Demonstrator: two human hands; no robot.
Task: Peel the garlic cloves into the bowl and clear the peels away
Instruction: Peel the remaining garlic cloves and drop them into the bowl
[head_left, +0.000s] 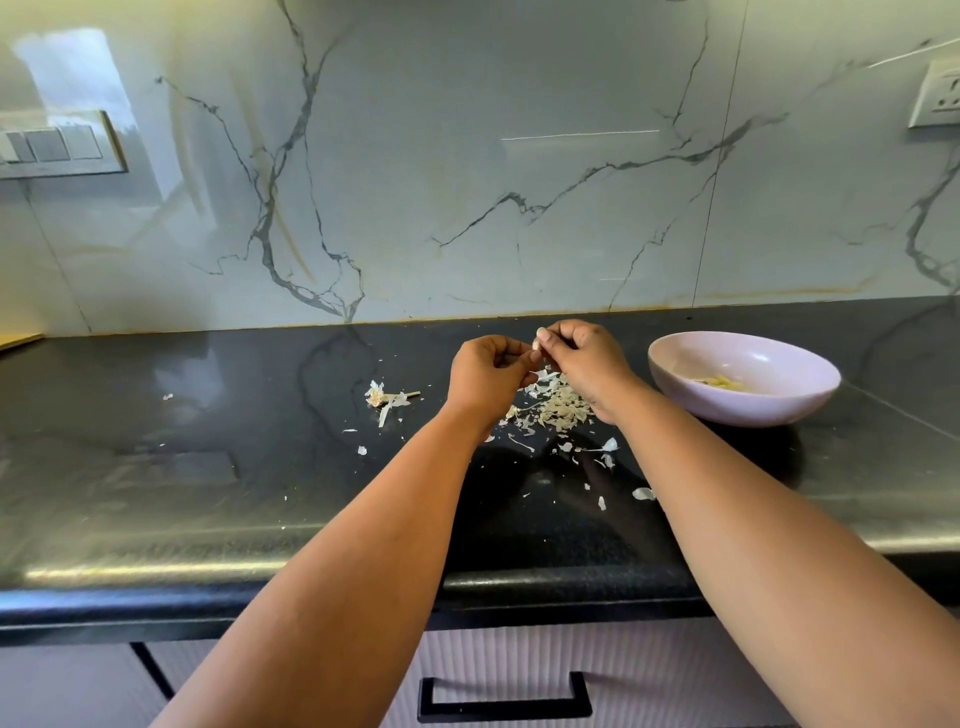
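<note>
Above 1 peel pile (550, 408), 2 hands (485, 376) pinching 1 garlic clove (535, 344); 1 bowl (779, 405) beside.

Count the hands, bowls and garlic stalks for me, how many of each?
Hands: 2, the left hand and right hand
Bowls: 1, the pink bowl
Garlic stalks: 1, the garlic stalk
Total: 4

Single view only, head-mounted, wide-angle. Aimed forward and down across a dark countertop (208, 467) toward a marbled backsplash (467, 182). Positioned close, standing at the counter edge, with both forearms entering from the bottom of frame. Edges bowed by lens distortion. Drawer handle (504, 701) caught at bottom centre, switch plate (57, 145) at far left, socket (937, 93) at far right. No second view, so no overlap.
</note>
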